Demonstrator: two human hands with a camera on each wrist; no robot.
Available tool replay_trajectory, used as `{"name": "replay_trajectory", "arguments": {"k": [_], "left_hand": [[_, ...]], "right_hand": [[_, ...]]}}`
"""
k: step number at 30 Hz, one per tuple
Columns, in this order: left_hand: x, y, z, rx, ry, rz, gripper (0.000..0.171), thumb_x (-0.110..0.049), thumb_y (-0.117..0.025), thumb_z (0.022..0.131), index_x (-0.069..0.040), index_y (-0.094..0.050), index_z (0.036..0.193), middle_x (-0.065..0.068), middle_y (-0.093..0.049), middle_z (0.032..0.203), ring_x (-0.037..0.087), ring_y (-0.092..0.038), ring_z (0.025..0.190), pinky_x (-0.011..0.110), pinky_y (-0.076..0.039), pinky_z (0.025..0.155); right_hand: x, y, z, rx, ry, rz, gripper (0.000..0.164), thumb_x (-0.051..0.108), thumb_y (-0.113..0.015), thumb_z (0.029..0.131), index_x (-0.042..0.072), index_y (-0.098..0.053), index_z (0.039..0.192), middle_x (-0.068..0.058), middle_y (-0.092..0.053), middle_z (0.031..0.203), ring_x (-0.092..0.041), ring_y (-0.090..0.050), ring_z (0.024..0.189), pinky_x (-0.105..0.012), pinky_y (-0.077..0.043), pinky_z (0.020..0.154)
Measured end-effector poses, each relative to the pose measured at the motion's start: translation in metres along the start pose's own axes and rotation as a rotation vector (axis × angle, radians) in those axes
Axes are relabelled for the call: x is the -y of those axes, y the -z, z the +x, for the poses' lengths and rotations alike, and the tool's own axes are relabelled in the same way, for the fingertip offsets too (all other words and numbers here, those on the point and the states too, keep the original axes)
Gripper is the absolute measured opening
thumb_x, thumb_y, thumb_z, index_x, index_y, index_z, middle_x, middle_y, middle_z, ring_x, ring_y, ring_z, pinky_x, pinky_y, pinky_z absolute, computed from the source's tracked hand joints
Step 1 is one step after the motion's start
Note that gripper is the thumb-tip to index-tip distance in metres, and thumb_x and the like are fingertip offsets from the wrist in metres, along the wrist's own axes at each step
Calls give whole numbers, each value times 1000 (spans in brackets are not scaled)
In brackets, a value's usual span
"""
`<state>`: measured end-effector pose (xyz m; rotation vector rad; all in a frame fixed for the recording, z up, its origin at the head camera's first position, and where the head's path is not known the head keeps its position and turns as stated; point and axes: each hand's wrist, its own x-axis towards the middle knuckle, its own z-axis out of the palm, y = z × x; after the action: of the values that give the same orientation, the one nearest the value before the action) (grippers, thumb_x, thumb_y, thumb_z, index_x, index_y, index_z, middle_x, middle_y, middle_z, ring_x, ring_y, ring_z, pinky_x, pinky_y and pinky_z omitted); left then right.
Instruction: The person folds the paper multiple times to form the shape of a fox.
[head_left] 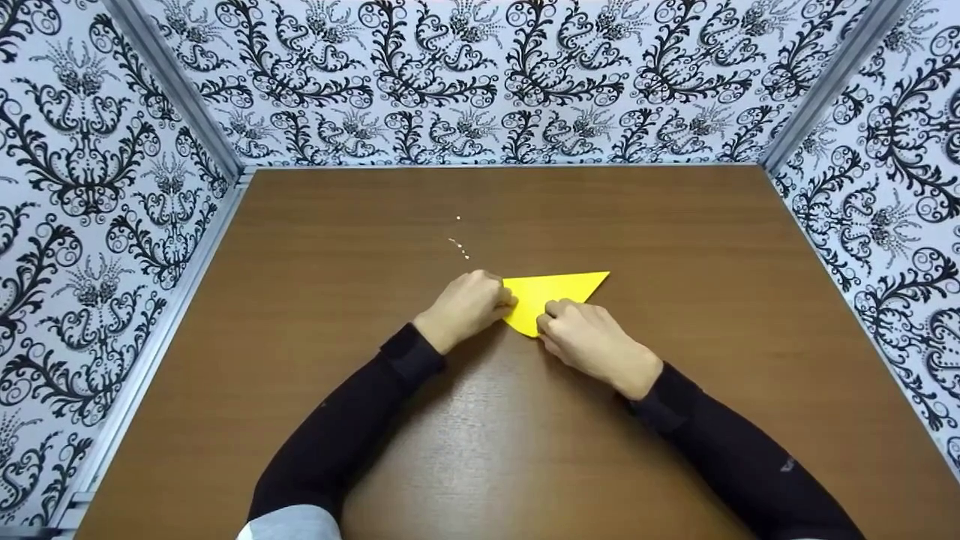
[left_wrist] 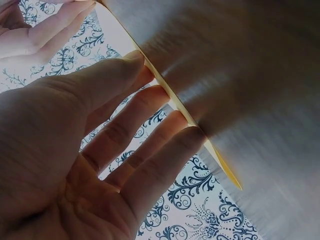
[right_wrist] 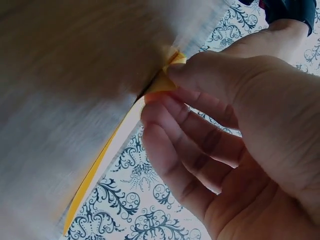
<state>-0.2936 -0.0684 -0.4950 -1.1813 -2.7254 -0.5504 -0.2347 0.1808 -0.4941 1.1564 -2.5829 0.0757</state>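
A sheet of yellow paper (head_left: 553, 291) lies low over the brown table between my hands, with a pointed corner toward the far right and a curved near edge. My left hand (head_left: 471, 304) holds its left end, thumb and fingertips along the edge. At the near right side, my right hand (head_left: 589, 337) pinches the paper. In the left wrist view the paper (left_wrist: 222, 162) shows almost edge-on. The right wrist view shows the right thumb on a bent yellow part of the paper (right_wrist: 162, 84). Part of the sheet is hidden behind the fingers.
Several tiny white scraps (head_left: 460, 247) lie on the wooden table (head_left: 337, 225) beyond the left hand. Walls with a black-and-white scroll pattern (head_left: 472, 82) and metal rails (head_left: 176, 90) enclose the table at the back and sides.
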Motion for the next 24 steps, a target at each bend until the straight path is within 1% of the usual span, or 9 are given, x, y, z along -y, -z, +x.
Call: {"name": "replay_trajectory", "arguments": {"k": [4, 8, 11, 14, 18, 24], "left_hand": [[1, 1, 0, 0, 3, -4, 19, -4, -84, 104, -8, -81, 85, 8, -72, 81, 21, -58, 76, 48, -65, 74], [1, 0, 0, 2, 8, -2, 19, -5, -84, 104, -8, -81, 86, 9, -73, 82, 24, -62, 76, 48, -65, 76], [1, 0, 0, 5, 13, -8, 17, -5, -84, 104, -8, -82, 87, 10, -75, 84, 26, -66, 77, 50, -66, 77], [1, 0, 0, 12, 16, -19, 17, -5, -83, 104, -8, -82, 88, 11, -76, 85, 27, -66, 78, 50, -66, 78], [1, -1, 0, 18, 7, -24, 17, -4, -83, 105, -7, -82, 88, 9, -75, 83, 23, -63, 78, 46, -64, 77], [2, -1, 0, 7, -9, -19, 24, 0, -81, 103, -6, -76, 81, 2, -60, 77, 19, -53, 77, 43, -58, 73]], "right_hand": [[-1, 3, 2, 20, -22, 54, 15, 10, -86, 104, 6, -74, 97, -9, -66, 90, -24, -65, 72, -40, -62, 59], [-1, 7, 3, 37, -46, 133, 12, 7, -85, 105, 4, -75, 101, -10, -68, 91, -23, -67, 72, -39, -63, 60], [-1, 8, 3, 17, -47, 174, 10, 4, -86, 104, 3, -76, 104, -11, -70, 93, -24, -70, 75, -39, -65, 65], [-2, 9, 3, -12, -30, 202, 10, 2, -86, 103, 3, -77, 106, -11, -73, 95, -25, -73, 79, -39, -66, 70], [-3, 9, 3, -33, -7, 218, 11, 0, -87, 102, 2, -77, 108, -12, -75, 96, -24, -74, 83, -37, -68, 73], [-4, 9, 3, -33, 9, 245, 14, -3, -87, 100, 1, -77, 109, -13, -77, 100, -27, -79, 87, -37, -69, 75]]}}
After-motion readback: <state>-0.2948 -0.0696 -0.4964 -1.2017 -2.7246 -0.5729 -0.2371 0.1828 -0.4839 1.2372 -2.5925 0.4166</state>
